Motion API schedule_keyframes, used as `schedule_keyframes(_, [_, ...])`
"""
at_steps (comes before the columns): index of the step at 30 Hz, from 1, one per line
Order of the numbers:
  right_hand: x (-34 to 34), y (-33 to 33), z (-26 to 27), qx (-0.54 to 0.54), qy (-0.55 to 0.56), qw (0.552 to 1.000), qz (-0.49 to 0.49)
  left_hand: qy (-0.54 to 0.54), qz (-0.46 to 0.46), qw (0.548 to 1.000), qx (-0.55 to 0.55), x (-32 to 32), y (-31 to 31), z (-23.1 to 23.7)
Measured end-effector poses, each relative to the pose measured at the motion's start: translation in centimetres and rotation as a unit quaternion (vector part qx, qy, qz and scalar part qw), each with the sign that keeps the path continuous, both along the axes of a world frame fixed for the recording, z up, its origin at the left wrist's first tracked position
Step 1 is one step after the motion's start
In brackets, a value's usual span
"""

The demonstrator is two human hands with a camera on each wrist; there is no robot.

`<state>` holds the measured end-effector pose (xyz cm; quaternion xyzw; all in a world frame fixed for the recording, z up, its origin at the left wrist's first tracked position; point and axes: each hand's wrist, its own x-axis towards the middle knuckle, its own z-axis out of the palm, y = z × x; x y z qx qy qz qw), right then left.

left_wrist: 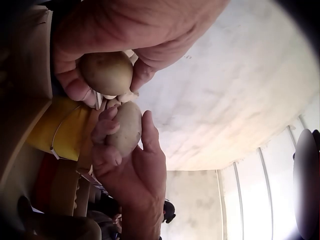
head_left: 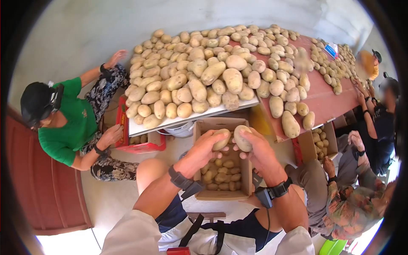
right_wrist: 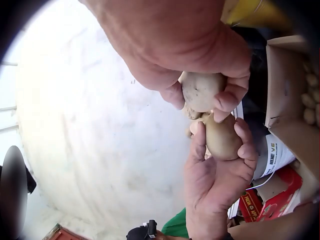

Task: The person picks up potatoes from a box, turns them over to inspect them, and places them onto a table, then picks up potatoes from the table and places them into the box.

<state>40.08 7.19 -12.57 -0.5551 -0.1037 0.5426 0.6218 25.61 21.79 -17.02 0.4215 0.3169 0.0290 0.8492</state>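
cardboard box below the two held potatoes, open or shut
Open: the head view looks down into the cardboard box, and potatoes show inside.

Head view: white-topped table [head_left: 212,111] at 11 to 12 o'clock, heaped in layers with potatoes [head_left: 174,80]. Adjoining reddish-brown table [head_left: 327,106], 1 to 2 o'clock, bears more potatoes, looser spread, with a blue-and-white packet [head_left: 331,51] among them at 2 o'clock. Pale floor [head_left: 110,199] carries a red carton [head_left: 146,148] near 9 o'clock and an open cardboard box [head_left: 223,195] at 5 o'clock.
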Motion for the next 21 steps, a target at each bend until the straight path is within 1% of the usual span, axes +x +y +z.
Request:
schedule_keyframes(2, [-0.1, -0.6, -0.2, 0.0, 0.021, 1.0, -0.022, -0.013, -0.021, 1.0, -0.011, 0.0, 0.0, -0.1])
schedule_keyframes(3, [-0.3, 0.3, -1.5, 0.032, 0.049, 0.998, -0.015, -0.019, -0.003, 1.0, -0.018, 0.0, 0.1, 0.3])
schedule_keyframes(5, [-0.4, 0.3, -2.0, 0.012, 0.056, 0.998, -0.027, -0.024, 0.03, 0.999, -0.033, -0.1, -0.1, 0.3])
schedule_keyframes(6, [-0.4, 0.4, -2.1, 0.0, 0.067, 0.997, -0.024, -0.027, 0.02, 0.999, -0.038, -0.2, -0.1, 0.3])
schedule_keyframes(8, [-0.2, 0.5, -2.7, -0.008, 0.067, 0.997, -0.029, -0.025, 0.061, 0.996, -0.058, -0.1, -0.1, 0.4])
schedule_keyframes(13, [0.0, 0.4, -3.6, -0.029, 0.072, 0.997, -0.023, -0.015, 0.067, 0.996, -0.064, -0.4, -0.1, -0.2])
schedule_keyframes(15, [0.4, 0.4, -4.6, -0.031, 0.074, 0.997, 0.012, -0.009, 0.058, 0.996, -0.06, -0.5, -0.2, -0.3])
schedule_keyframes(16, [0.4, 0.4, -5.0, -0.032, 0.07, 0.997, 0.014, -0.014, 0.06, 0.996, -0.06, -0.5, -0.3, -0.4])
schedule_keyframes(19, [0.5, 0.9, -5.0, -0.039, 0.074, 0.996, -0.004, -0.008, 0.062, 0.996, -0.058, -0.5, -0.7, -0.5])
schedule_keyframes(21, [1.0, 1.6, -4.6, -0.036, 0.06, 0.997, -0.037, -0.015, 0.051, 0.997, -0.051, -0.4, -0.9, -0.2])
